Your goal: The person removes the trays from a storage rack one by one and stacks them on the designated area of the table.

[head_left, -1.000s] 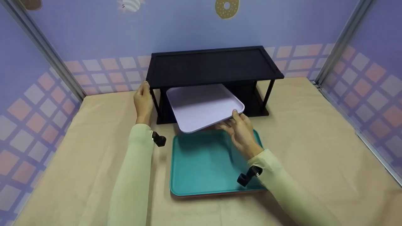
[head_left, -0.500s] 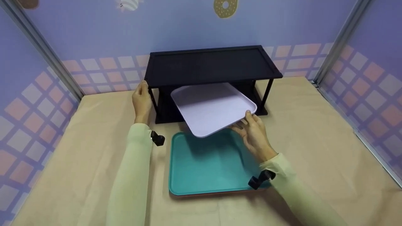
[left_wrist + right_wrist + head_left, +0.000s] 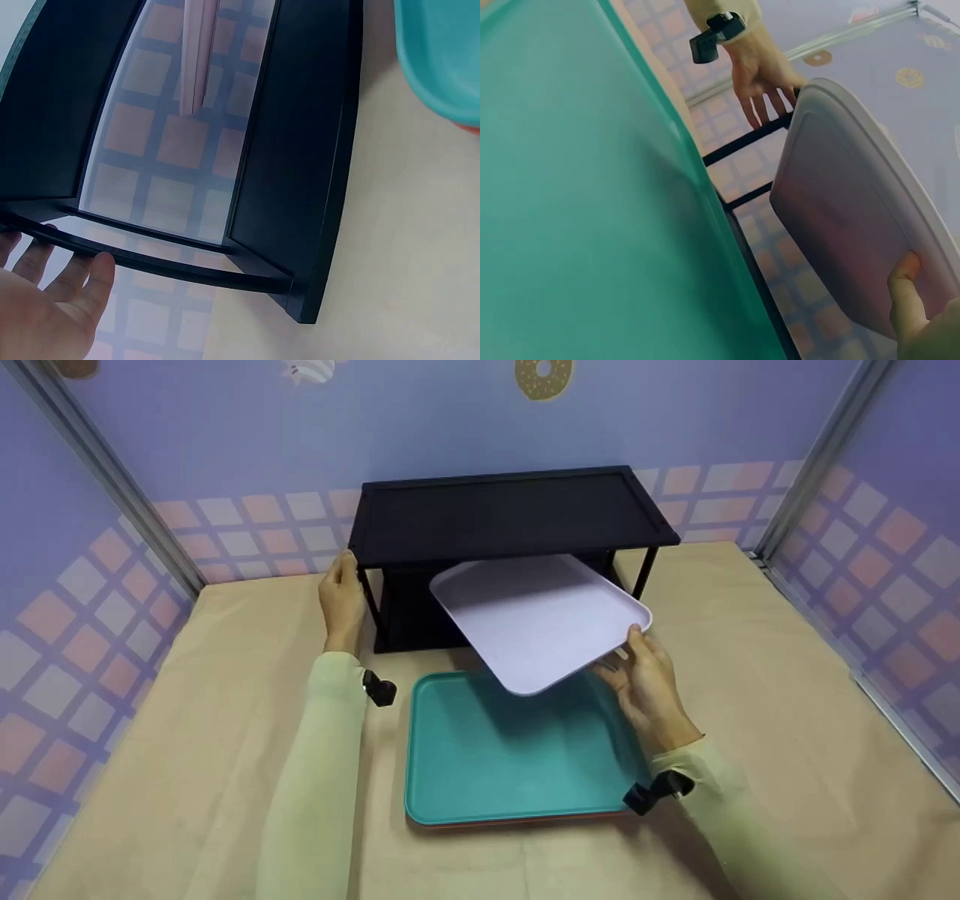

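Note:
My right hand (image 3: 651, 690) pinches the near right corner of a pale lilac tray (image 3: 544, 622), thumb on top and fingers underneath. The tray is tilted in the air, its far part reaching under the top of a black two-level shelf rack (image 3: 510, 517). Its near corner overhangs a teal tray (image 3: 517, 765) lying on the table. At the rack's front left corner, my left hand (image 3: 343, 604) holds the rack. The left wrist view shows those fingers (image 3: 71, 277) against the thin black post (image 3: 142, 261).
Beneath the teal tray an orange-red edge (image 3: 469, 128) peeks out. A beige cloth (image 3: 765, 675) covers the table. Patterned purple walls (image 3: 465, 420) rise behind and at both sides, joined by metal corner posts (image 3: 821, 457).
My right hand has carried the lilac tray to the right and slightly toward me, more of it now out from the rack. The left hand has stayed at the rack's corner.

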`<state>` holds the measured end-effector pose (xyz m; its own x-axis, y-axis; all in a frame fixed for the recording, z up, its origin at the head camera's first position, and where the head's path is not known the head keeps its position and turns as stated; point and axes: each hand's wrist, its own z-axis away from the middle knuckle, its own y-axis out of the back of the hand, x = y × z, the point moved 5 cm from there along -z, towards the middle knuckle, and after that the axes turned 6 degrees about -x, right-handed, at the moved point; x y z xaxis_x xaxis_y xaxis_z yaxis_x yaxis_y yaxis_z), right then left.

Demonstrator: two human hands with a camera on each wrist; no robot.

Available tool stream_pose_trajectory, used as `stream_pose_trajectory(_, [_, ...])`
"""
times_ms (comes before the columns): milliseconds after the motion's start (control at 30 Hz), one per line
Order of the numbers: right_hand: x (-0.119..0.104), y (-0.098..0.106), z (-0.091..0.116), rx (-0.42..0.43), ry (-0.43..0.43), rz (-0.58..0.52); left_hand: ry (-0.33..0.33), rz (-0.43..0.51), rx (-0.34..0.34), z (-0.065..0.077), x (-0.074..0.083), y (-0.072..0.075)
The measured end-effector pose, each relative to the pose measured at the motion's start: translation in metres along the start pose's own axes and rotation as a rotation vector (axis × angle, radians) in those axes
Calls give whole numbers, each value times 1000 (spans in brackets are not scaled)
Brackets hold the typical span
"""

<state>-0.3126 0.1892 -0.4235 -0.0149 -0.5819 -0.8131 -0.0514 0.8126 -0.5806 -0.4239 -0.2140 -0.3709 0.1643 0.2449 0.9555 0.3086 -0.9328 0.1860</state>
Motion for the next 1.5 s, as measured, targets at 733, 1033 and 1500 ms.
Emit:
stream_pose_trajectory(733, [-34,47,12,9,-16,-34,12,-1,27,-1,0,-1])
stream_pose_trajectory(1033, [-43,59,21,-37,1,-24,-22,18,18,0,1,-1])
stream_pose_trajectory(1500, [-46,71,31,-44,8,-40,-2,-6,43,1,-2,0])
